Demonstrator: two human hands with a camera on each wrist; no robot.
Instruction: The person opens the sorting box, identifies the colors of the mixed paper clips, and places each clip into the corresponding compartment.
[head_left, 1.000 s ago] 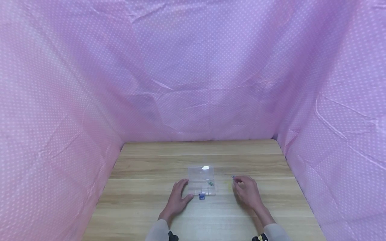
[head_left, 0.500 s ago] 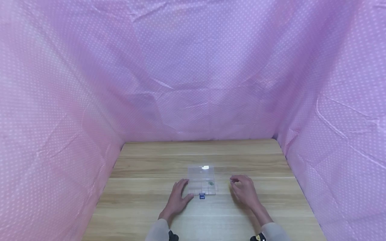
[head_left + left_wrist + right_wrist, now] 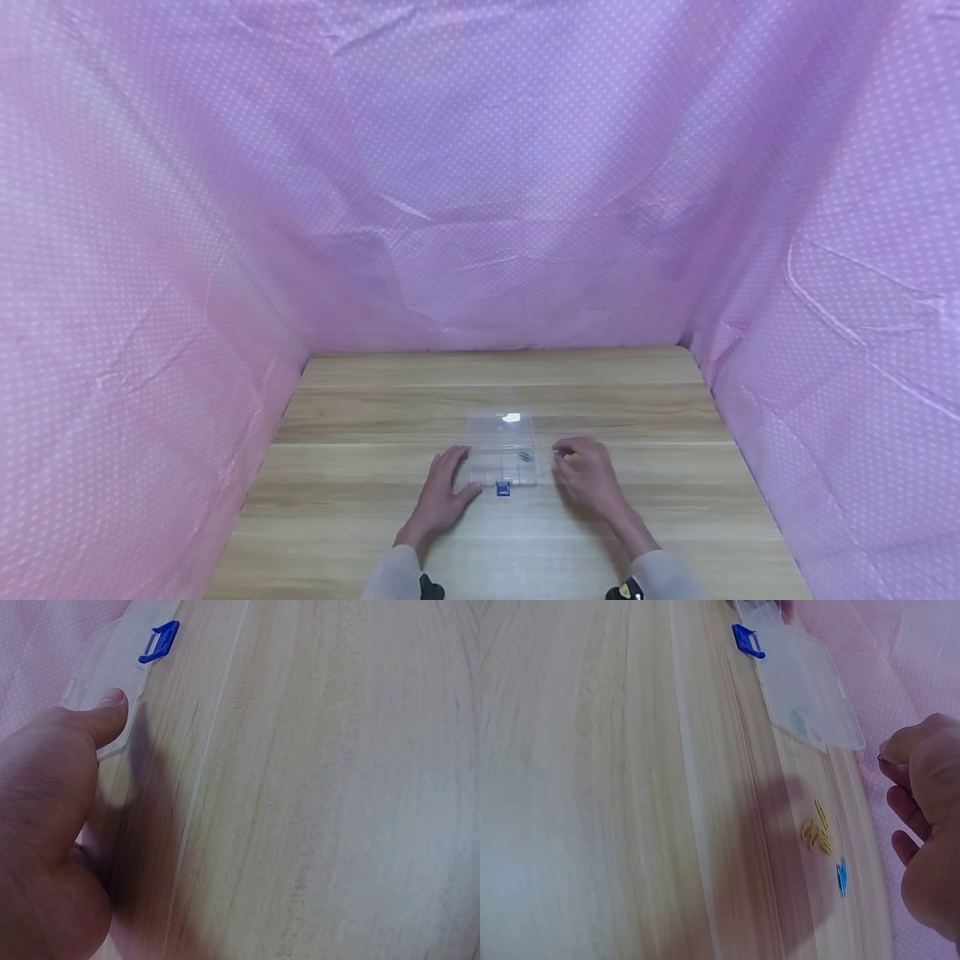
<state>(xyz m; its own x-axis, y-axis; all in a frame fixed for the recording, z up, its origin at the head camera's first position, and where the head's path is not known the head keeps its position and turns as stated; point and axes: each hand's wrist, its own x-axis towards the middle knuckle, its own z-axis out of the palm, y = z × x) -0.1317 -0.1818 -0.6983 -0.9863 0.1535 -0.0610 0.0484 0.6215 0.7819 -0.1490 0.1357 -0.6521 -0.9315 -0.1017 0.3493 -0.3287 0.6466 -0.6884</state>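
Note:
A clear plastic compartment box (image 3: 483, 468) lies on the table with its lid (image 3: 495, 429) laid back, away from the person. Its blue latch (image 3: 161, 643) hangs at the front edge. My left hand (image 3: 441, 497) holds the box's left end, thumb at the front corner and fingertips near the hinge. Green paper clips (image 3: 525, 457) are in a right-hand compartment. Just right of the box, my right hand (image 3: 588, 473) pinches a small paper clip (image 3: 881, 758) between thumb and forefinger, mostly hidden by the fingertips.
In the right wrist view, yellow paper clips (image 3: 819, 834) and blue paper clips (image 3: 841, 877) lie in small groups on the wooden table (image 3: 360, 417), below the right hand. Pink dotted cloth (image 3: 480, 208) walls off the table's back and sides.
My right hand has moved left toward the box with the paper clip, which earlier showed blue above the fingertips. My left hand and the box have stayed put.

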